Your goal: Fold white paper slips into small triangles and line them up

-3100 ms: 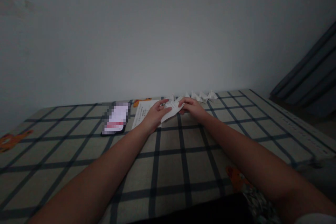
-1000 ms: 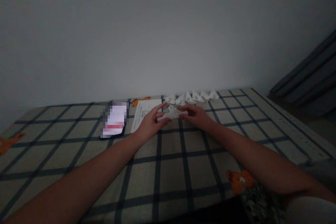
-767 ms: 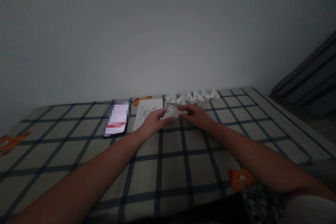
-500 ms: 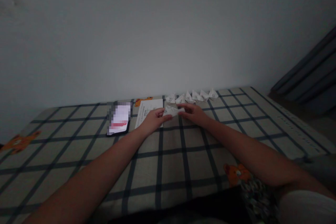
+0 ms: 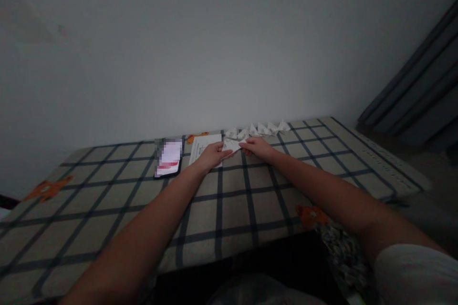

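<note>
Between my two hands is a folded white paper piece, held a little above the checked cloth. My left hand grips its left end, thumb on the near side. The right end is pinched by my right hand between thumb and fingers. Just behind the hands, several folded paper shapes with pointed tops stand in a row along the wall side. Partly under my left hand lies a stack of printed paper sheets.
A phone with a lit, blurred screen lies left of the sheets. The checked tablecloth with orange bear patches covers the table, which meets a plain wall. A dark curtain hangs at the right.
My right hand's fingers, spread around the paper's right end before, have closed into a pinch on it. The whole view has shifted slightly.
</note>
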A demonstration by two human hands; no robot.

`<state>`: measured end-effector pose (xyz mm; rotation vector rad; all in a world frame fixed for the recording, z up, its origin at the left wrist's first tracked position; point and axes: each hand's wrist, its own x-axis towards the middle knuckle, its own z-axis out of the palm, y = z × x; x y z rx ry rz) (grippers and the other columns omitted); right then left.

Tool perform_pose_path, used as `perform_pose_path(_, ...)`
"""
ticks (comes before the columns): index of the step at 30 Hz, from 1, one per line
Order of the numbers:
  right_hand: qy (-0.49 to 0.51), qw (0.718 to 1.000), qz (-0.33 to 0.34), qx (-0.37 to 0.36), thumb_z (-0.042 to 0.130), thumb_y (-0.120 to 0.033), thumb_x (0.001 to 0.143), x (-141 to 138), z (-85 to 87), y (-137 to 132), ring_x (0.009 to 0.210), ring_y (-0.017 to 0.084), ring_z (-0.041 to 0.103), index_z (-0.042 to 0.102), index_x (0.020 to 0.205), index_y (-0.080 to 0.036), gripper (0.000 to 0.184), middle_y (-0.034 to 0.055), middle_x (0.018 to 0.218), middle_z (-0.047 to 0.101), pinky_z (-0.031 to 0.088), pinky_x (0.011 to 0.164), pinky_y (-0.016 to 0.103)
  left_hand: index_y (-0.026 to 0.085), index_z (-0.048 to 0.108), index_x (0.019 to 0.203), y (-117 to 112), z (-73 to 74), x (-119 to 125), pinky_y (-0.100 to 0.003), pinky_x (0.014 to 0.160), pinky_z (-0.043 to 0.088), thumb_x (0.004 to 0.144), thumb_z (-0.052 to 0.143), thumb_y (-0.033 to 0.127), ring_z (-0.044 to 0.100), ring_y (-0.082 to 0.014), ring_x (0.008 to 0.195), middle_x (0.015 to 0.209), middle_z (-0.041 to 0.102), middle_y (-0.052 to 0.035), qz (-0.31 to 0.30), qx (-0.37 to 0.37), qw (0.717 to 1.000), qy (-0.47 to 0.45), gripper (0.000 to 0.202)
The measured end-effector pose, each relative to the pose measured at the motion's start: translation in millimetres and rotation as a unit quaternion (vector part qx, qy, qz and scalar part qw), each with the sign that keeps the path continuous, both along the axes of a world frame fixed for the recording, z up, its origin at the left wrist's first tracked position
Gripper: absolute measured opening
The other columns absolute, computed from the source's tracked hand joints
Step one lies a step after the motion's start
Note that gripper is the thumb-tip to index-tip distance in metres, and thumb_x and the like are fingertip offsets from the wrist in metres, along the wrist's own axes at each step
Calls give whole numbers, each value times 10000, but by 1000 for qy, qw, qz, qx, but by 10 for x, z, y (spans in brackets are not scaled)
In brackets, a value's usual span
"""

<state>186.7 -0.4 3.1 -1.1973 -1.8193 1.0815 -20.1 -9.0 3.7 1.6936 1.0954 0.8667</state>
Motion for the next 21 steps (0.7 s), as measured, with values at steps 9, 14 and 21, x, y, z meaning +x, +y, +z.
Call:
perform_pose_path(9,5,999,-30,27,536,-454,768,-62,5,-74,513,85,486,562,671,-136,334,-3,577,548,351,488,203,129,609,950,-22,-43,-38,-269,667,444,677,652,364,596,-157,737,905,670,-77,-19,5,999,-40,363)
perform_pose_path(14,-38,997,11,65,549,-447,760,-67,69,-161,535,85,471,585,683,-122,335,-8,585,554,344,513,205,129,613,966,-42,-18,-72,-263,656,440,708,616,390,597,-161,735,888,670,-70,-40,24,999,-18,367)
perform_pose_path(21,-59,995,26,80,572,-434,744,-52,19,-140,538,96,473,606,692,-114,326,0,582,560,340,515,217,150,639,970,-71,7,-58,-270,662,440,731,584,416,590,-167,739,865,668,-48,-49,87,994,41,362)
